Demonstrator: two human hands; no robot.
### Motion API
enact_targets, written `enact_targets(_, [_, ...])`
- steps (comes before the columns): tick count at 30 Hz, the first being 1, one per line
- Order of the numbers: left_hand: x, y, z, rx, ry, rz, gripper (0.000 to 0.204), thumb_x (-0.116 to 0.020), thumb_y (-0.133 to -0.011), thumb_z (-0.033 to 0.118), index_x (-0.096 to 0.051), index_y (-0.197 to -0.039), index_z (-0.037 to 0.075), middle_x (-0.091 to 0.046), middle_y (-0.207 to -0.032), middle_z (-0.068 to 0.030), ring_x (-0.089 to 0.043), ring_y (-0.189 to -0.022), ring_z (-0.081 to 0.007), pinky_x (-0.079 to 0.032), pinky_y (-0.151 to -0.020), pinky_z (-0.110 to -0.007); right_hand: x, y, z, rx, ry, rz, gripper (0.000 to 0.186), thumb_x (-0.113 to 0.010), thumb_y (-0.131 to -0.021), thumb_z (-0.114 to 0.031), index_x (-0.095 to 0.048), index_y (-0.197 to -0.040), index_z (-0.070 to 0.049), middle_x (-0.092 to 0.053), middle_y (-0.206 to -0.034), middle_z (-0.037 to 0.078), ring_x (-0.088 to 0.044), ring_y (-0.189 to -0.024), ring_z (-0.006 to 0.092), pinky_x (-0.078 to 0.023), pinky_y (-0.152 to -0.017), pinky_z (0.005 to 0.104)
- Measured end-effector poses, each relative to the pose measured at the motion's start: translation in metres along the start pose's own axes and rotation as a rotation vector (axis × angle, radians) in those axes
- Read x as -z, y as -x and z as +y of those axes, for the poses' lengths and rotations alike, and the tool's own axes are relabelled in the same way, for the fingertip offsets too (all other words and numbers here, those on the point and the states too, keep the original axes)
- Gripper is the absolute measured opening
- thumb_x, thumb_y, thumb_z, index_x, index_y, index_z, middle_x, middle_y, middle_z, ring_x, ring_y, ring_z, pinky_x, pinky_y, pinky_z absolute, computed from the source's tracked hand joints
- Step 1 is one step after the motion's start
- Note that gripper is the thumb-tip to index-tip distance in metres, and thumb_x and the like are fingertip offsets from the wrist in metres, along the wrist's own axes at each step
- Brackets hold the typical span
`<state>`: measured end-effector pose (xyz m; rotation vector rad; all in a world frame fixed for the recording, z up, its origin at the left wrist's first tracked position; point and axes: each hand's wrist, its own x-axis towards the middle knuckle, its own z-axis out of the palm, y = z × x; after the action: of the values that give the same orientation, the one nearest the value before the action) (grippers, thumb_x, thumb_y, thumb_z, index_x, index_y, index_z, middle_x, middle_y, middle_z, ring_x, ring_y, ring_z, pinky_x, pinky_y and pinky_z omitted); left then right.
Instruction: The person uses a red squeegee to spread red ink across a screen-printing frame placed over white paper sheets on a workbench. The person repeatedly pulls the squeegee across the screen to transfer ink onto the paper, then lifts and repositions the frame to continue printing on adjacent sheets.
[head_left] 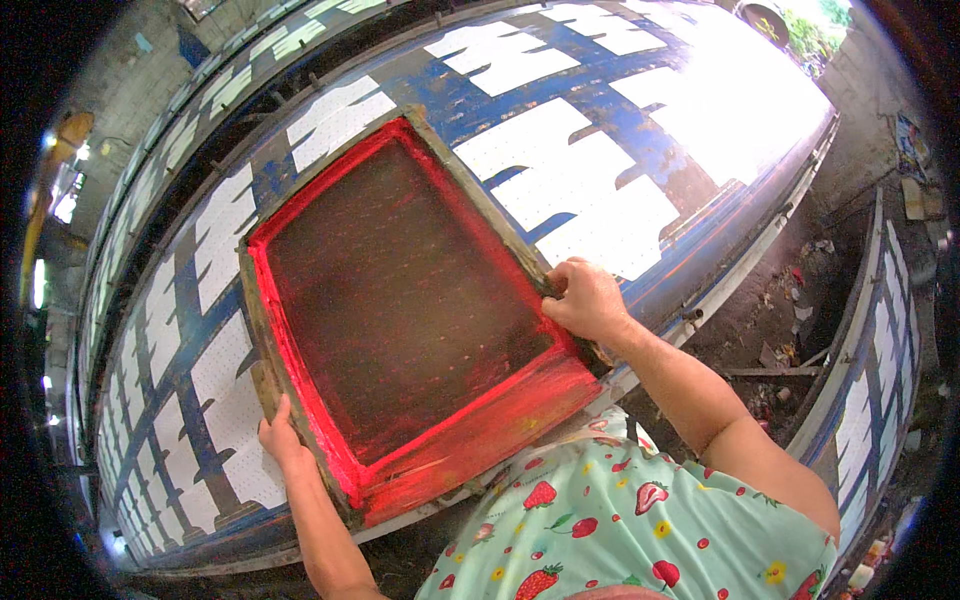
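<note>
A screen printing frame (400,280) lies tilted across the long table, with dark mesh inside and red ink smeared along its inner edges. A thicker spread of red ink (490,425) covers the end nearest me. My left hand (285,442) is closed on the frame's left rail near its lower corner. On the opposite rail, my right hand (588,300) grips the edge with bent fingers, near the lower right. White cut fabric pieces (560,170) with small dots lie flat around the frame; whatever is under the mesh is hidden.
The blue, worn table (430,95) carries rows of similar white pieces. Another long table (260,60) with pieces runs along the far left, and one more (870,400) stands at the right. Litter (790,310) lies on the floor between tables.
</note>
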<state>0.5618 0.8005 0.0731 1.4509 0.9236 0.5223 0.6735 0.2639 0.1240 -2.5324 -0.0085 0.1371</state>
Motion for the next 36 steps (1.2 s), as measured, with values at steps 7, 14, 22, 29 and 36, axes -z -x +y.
enact_targets(7, [-0.107,0.065,0.014,-0.099,0.072,-0.060,0.034,-0.082,-0.096,0.008,-0.075,-0.127,-0.006,-0.078,-0.120,-0.0144,-0.076,-0.102,-0.0258,-0.059,-0.092,-0.039,0.056,-0.047,0.098,-0.012,0.012,0.071,0.040,-0.079,-0.080,-0.027,-0.082,-0.111,-0.002,-0.078,-0.117,0.021,-0.077,-0.109,0.0378,-0.061,-0.097,0.0479])
enact_targets(14, [-0.253,0.159,-0.001,-0.149,0.090,-0.012,0.035,-0.084,-0.094,0.006,-0.074,-0.125,-0.007,-0.078,-0.117,-0.0131,-0.075,-0.099,-0.0260,-0.059,-0.091,-0.041,0.131,-0.090,0.226,-0.097,-0.011,0.164,0.037,-0.078,-0.078,-0.024,-0.084,-0.108,-0.003,-0.080,-0.105,0.021,-0.078,-0.104,0.0391,-0.062,-0.095,0.0490])
enact_targets(22, [-0.354,0.236,-0.029,-0.079,0.146,-0.012,0.032,-0.081,-0.096,0.000,-0.072,-0.126,-0.006,-0.078,-0.120,-0.0142,-0.076,-0.104,-0.0252,-0.059,-0.095,-0.040,0.194,-0.115,0.325,-0.174,-0.047,0.134,0.036,-0.077,-0.078,-0.020,-0.084,-0.111,-0.005,-0.081,-0.108,0.019,-0.078,-0.107,0.0365,-0.061,-0.096,0.0465])
enact_targets(29, [-0.386,0.254,-0.035,-0.120,0.118,-0.018,0.029,-0.083,-0.096,0.005,-0.073,-0.123,-0.002,-0.078,-0.113,-0.0100,-0.075,-0.097,-0.0232,-0.059,-0.089,-0.038,0.210,-0.126,0.363,-0.152,-0.023,0.131,0.041,-0.079,-0.084,-0.020,-0.081,-0.122,-0.003,-0.079,-0.119,0.018,-0.077,-0.111,0.0361,-0.059,-0.103,0.0460])
enact_targets(36, [-0.388,0.244,-0.053,-0.128,-0.005,-0.015,0.034,-0.085,-0.096,0.008,-0.073,-0.126,-0.004,-0.079,-0.115,-0.0099,-0.075,-0.098,-0.0222,-0.059,-0.091,-0.038,0.210,-0.080,0.352,0.443,0.163,0.365,0.043,-0.088,-0.086,-0.022,-0.080,-0.126,-0.011,-0.072,-0.136,0.019,-0.071,-0.123,0.0394,-0.057,-0.103,0.0514])
